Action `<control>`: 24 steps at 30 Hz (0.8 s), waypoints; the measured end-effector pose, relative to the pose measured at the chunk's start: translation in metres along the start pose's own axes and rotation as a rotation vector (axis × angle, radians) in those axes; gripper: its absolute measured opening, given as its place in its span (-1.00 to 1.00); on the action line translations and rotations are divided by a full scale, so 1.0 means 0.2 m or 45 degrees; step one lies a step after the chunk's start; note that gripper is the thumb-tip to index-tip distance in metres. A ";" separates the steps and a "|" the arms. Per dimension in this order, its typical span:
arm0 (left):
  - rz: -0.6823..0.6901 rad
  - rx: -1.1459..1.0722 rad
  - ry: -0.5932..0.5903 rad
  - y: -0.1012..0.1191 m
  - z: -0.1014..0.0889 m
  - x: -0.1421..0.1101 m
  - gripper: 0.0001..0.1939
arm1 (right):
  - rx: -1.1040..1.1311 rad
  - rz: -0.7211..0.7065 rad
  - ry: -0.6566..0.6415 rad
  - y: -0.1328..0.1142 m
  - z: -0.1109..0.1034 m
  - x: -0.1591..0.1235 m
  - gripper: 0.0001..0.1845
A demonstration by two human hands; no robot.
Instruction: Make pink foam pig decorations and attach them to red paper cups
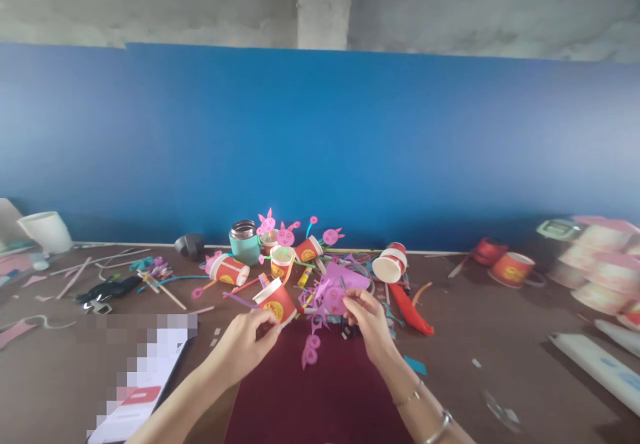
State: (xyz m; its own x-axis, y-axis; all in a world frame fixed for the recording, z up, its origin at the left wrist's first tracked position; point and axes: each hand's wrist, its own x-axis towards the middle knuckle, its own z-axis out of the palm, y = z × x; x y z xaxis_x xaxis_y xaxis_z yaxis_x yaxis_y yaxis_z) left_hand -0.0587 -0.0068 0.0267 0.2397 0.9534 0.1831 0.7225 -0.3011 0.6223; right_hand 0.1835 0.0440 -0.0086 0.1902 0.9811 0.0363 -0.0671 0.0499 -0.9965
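We record: left hand, fingers nearly together, gripping a tilted red paper cup at its near side, by the far edge of a maroon sheet. Right hand, fingers pinched on a pink face cutout, right of the cup; its outline, as far as we can tell, overlaps purple scraps. On the tabletop beyond: one open mint jar.
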 end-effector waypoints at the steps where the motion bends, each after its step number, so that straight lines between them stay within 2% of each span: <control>1: -0.014 -0.099 0.012 0.00 0.04 0.01 -0.81 | -0.016 0.005 -0.067 0.00 0.01 -0.01 -0.77; 4: 0.071 -0.187 0.070 0.04 0.16 0.06 -0.44 | -0.075 -0.023 -0.307 0.02 0.04 -0.04 -0.79; 6: 0.205 -0.131 0.105 0.08 0.25 0.10 -0.32 | -0.122 -0.096 -0.412 0.04 0.06 -0.06 -0.83; 8: 0.267 -0.088 0.073 0.10 0.32 0.13 -0.35 | -0.177 -0.215 -0.453 0.05 0.07 -0.07 -0.90; 11: 0.276 -0.117 0.047 0.09 0.40 0.17 -0.54 | -0.277 -0.300 -0.462 0.04 0.06 -0.07 -0.92; 14: 0.282 -0.251 0.062 0.09 0.43 0.17 -0.75 | -0.496 -0.276 -0.324 0.04 -0.01 -0.01 -0.76; 17: 0.232 -0.429 0.092 0.09 0.43 0.14 -0.87 | -0.986 -0.333 0.090 0.04 -0.13 0.09 -0.73; 18: 0.206 -0.492 0.093 0.10 0.44 0.13 -0.89 | -1.068 -0.331 0.154 0.05 -0.17 0.13 -0.74; 21: 0.154 -0.676 0.066 0.10 0.45 0.12 -0.85 | -1.243 -0.327 0.250 0.06 -0.23 0.22 -0.66; 24: 0.114 -0.825 0.048 0.09 0.47 0.13 -0.84 | -1.399 -0.373 0.227 0.05 -0.22 0.28 -0.50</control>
State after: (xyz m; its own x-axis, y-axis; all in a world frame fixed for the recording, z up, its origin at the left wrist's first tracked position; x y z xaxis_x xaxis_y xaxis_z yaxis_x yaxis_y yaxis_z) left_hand 0.0214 0.0118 -0.0300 0.2497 0.9286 0.2747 0.1610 -0.3195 0.9338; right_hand 0.2376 0.0916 -0.0204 0.1997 0.9139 0.3534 0.8757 -0.0047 -0.4828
